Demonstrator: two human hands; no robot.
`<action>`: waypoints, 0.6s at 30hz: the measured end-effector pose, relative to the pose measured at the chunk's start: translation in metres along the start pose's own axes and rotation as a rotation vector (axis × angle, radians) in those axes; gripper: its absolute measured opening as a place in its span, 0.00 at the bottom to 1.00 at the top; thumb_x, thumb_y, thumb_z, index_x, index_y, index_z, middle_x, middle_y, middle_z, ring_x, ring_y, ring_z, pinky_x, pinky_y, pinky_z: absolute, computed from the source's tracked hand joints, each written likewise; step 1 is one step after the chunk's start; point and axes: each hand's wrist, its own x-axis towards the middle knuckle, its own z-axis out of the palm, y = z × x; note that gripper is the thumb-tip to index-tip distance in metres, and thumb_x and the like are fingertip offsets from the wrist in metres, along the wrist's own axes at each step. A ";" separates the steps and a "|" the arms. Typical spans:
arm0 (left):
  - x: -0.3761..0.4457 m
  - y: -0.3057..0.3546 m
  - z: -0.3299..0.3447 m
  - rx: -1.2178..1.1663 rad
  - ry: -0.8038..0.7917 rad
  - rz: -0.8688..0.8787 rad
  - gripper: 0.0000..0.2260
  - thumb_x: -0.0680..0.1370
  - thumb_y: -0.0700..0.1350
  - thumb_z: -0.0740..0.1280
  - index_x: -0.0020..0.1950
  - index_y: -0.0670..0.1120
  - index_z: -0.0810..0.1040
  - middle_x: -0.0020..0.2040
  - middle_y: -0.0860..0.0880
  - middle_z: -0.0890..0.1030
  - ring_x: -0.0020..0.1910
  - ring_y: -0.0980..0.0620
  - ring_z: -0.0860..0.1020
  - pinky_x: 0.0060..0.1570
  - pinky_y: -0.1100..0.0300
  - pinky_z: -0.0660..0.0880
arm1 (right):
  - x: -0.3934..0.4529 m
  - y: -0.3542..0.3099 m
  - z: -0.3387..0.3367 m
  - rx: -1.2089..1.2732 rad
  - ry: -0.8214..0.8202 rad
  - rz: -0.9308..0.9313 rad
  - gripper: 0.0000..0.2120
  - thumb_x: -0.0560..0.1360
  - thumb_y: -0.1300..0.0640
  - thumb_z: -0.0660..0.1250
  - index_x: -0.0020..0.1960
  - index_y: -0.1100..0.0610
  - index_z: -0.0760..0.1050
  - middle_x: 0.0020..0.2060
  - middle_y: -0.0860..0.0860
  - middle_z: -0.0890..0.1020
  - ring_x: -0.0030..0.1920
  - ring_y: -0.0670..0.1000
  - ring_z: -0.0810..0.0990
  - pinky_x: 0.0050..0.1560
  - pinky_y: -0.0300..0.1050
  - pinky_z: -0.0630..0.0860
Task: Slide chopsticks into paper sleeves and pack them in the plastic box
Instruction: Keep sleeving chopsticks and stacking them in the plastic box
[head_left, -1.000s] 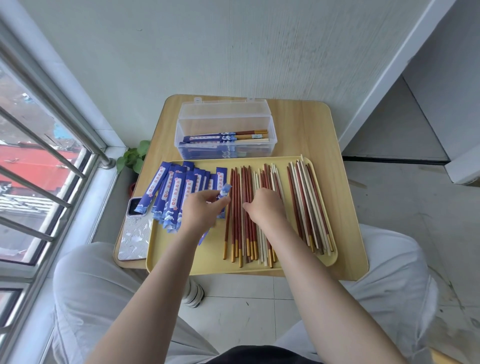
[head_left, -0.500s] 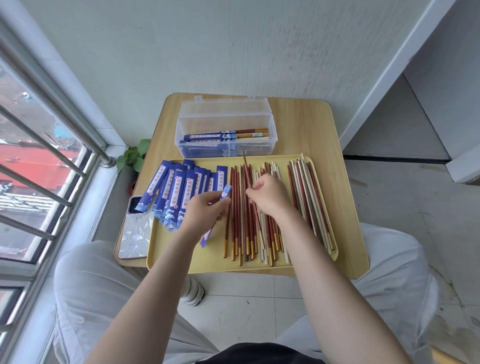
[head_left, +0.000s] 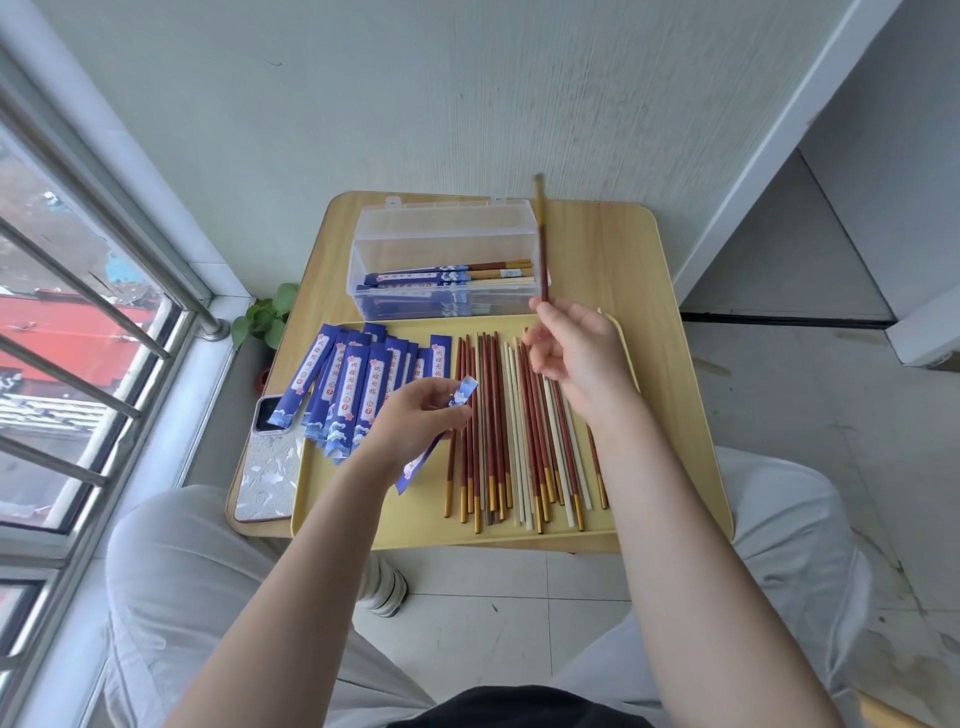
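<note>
Holding one red chopstick (head_left: 542, 254) upright, gold end up, the right hand (head_left: 579, 358) pinches its lower end above the yellow tray (head_left: 670, 499).
The left hand (head_left: 415, 421) grips a blue paper sleeve (head_left: 462, 395) slanting toward the plastic box (head_left: 441, 249) behind the tray's far edge.

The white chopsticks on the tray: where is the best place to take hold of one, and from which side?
Probably pinch a white chopstick near its near end, where the tips fan out slightly over the yellow tray, coming from above with the right hand. They lie flat, packed between red chopsticks, so a sideways approach would disturb the neighbours.
</note>
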 end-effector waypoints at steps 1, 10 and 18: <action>0.000 0.000 0.001 0.010 0.001 0.003 0.12 0.77 0.39 0.72 0.59 0.49 0.79 0.48 0.42 0.83 0.45 0.51 0.83 0.51 0.56 0.80 | 0.002 0.002 -0.001 -0.020 0.025 -0.020 0.06 0.82 0.62 0.62 0.51 0.61 0.78 0.27 0.52 0.76 0.21 0.48 0.68 0.22 0.38 0.59; -0.002 -0.001 0.002 0.061 -0.023 0.015 0.09 0.76 0.38 0.73 0.54 0.46 0.79 0.50 0.42 0.83 0.52 0.41 0.82 0.57 0.50 0.79 | 0.003 0.010 0.000 -0.161 0.171 -0.057 0.10 0.84 0.57 0.59 0.47 0.60 0.75 0.28 0.52 0.76 0.24 0.49 0.69 0.24 0.40 0.64; -0.003 0.002 0.002 -0.004 -0.030 0.068 0.09 0.75 0.37 0.73 0.53 0.46 0.79 0.51 0.37 0.82 0.52 0.36 0.81 0.58 0.45 0.79 | -0.001 0.012 0.007 -0.435 0.191 -0.108 0.10 0.84 0.55 0.59 0.46 0.56 0.73 0.30 0.51 0.78 0.24 0.49 0.73 0.25 0.41 0.69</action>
